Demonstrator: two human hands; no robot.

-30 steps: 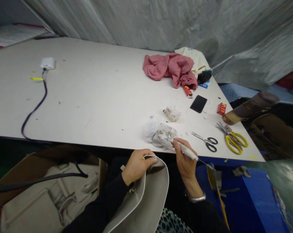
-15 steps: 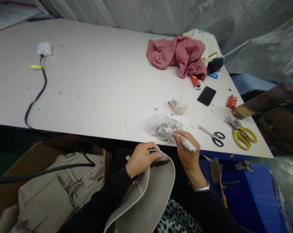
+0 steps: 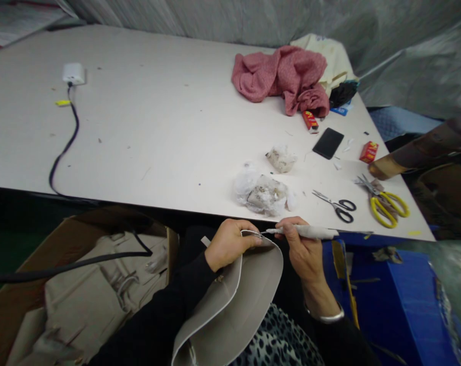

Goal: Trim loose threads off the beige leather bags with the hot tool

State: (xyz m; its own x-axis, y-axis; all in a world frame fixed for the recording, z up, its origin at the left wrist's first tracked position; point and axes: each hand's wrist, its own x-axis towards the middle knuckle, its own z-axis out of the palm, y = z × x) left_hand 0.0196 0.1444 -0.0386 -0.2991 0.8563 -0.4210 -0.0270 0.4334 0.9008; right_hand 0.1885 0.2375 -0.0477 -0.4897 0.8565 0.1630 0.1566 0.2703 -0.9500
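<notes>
My left hand [image 3: 233,245] pinches the rim of a beige bag [image 3: 249,300], which hangs with its mouth spread wide over my lap. In my right hand [image 3: 304,251] is a thin pointed tool with a white wrapped handle [image 3: 318,232]; its exact kind I cannot tell. Its slim tip meets or nearly meets the bag's rim beside my left fingertips. Just beyond, on the table edge, sits a crumpled clear plastic bag with whitish, dirt-specked stuff [image 3: 266,195]. A smaller clump of the same look [image 3: 281,158] lies behind it.
Black-handled scissors [image 3: 339,206] and yellow-handled scissors [image 3: 386,203] lie at the table's right. Nearby are a black flat object [image 3: 328,143], red small boxes [image 3: 368,151] and a pink cloth [image 3: 280,79]. A cardboard box of beige bags [image 3: 89,284] stands lower left, a blue bin [image 3: 402,295] lower right.
My right hand has turned the tool from the plastic bag toward the bag's rim, its tip now pointing left. My left hand and the bag have shifted slightly right in view.
</notes>
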